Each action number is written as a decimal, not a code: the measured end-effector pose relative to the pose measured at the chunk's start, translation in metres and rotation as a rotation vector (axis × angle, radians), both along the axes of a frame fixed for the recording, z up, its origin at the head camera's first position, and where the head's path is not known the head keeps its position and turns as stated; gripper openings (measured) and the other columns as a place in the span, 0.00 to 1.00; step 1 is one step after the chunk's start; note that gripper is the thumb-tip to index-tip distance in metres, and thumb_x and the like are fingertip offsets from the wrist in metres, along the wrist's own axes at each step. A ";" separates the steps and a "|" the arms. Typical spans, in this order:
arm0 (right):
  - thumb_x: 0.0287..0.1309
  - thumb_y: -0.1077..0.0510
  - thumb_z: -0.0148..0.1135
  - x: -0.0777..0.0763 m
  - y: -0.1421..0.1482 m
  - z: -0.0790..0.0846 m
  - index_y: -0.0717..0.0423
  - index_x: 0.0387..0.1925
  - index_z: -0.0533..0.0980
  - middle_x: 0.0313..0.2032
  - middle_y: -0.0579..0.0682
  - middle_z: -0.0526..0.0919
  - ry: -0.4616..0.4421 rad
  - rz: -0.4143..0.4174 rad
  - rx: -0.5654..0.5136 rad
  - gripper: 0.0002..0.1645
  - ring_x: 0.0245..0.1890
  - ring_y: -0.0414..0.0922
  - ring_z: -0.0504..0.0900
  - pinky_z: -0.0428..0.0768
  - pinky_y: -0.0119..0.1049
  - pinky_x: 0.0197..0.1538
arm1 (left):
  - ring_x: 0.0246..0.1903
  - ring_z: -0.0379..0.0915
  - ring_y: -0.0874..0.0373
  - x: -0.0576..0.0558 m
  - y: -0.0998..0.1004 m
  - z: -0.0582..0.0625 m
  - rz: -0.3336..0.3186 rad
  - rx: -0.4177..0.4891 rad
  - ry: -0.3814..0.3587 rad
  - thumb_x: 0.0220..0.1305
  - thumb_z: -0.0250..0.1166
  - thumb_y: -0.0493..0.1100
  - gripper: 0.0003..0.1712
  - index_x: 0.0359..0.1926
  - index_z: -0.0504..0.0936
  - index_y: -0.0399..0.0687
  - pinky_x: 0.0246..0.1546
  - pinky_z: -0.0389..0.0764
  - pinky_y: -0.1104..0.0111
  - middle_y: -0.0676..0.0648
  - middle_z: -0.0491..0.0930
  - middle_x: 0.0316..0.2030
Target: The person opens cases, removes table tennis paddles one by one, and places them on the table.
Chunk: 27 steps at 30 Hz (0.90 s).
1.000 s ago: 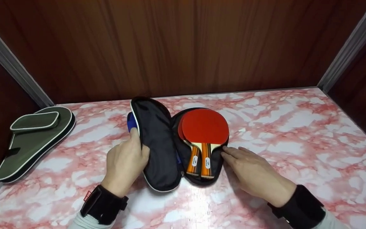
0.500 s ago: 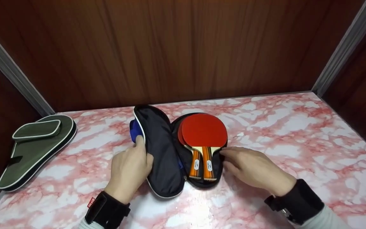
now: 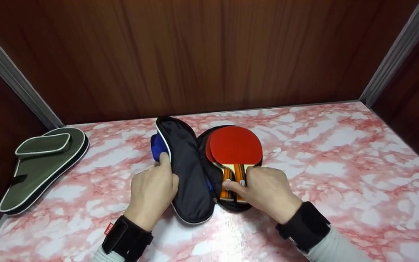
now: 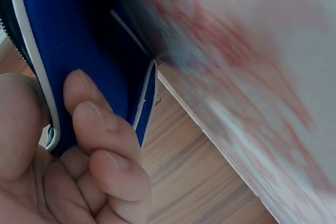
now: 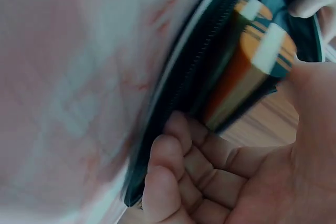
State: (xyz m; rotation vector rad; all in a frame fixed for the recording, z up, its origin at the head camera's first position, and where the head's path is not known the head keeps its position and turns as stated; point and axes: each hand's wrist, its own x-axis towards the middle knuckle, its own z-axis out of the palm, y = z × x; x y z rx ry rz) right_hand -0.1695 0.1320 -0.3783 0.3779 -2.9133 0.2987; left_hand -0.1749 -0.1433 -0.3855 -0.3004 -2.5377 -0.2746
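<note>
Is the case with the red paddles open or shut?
The case is open: its cover is folded aside, so the red paddles inside show.

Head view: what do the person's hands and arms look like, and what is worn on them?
The left hand and right hand wear no gloves. Each wrist has a wide black band; the left one carries a small red tag with pale lettering too small to read. Pale grey-green sleeves meet the bands.

Two red-faced paddles (image 3: 236, 145), overlapping in an open black case (image 3: 231, 208), its flap (image 3: 187, 174) held raised by the left hand (image 3: 153, 187), striped handles (image 3: 227, 197) under the right hand's (image 3: 267, 186) thumb, which lay across them
</note>
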 end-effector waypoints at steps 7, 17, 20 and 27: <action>0.71 0.38 0.69 -0.002 0.000 -0.005 0.49 0.15 0.70 0.13 0.45 0.69 -0.012 0.008 0.004 0.33 0.17 0.49 0.76 0.76 0.50 0.23 | 0.13 0.76 0.41 -0.001 0.001 -0.001 -0.002 -0.002 0.008 0.59 0.67 0.35 0.24 0.56 0.79 0.27 0.15 0.73 0.48 0.40 0.76 0.15; 0.66 0.52 0.70 -0.001 0.007 -0.014 0.69 0.40 0.81 0.16 0.55 0.75 0.166 -0.011 0.037 0.20 0.18 0.58 0.83 0.82 0.56 0.22 | 0.15 0.77 0.40 0.001 0.007 -0.001 -0.009 0.015 -0.031 0.61 0.68 0.36 0.25 0.58 0.79 0.27 0.16 0.75 0.47 0.39 0.78 0.17; 0.65 0.54 0.71 -0.001 0.008 -0.016 0.67 0.38 0.79 0.14 0.54 0.74 0.223 0.002 0.033 0.17 0.16 0.58 0.82 0.81 0.56 0.20 | 0.16 0.78 0.39 0.001 0.007 0.000 -0.008 0.016 -0.041 0.61 0.68 0.36 0.25 0.58 0.79 0.27 0.16 0.75 0.47 0.38 0.78 0.17; 0.65 0.56 0.75 0.000 0.006 -0.019 0.64 0.33 0.75 0.12 0.50 0.70 0.323 0.045 0.062 0.18 0.13 0.56 0.80 0.80 0.54 0.17 | 0.14 0.76 0.40 0.002 0.003 -0.001 -0.013 0.022 0.017 0.60 0.68 0.35 0.25 0.57 0.80 0.26 0.14 0.74 0.47 0.38 0.77 0.16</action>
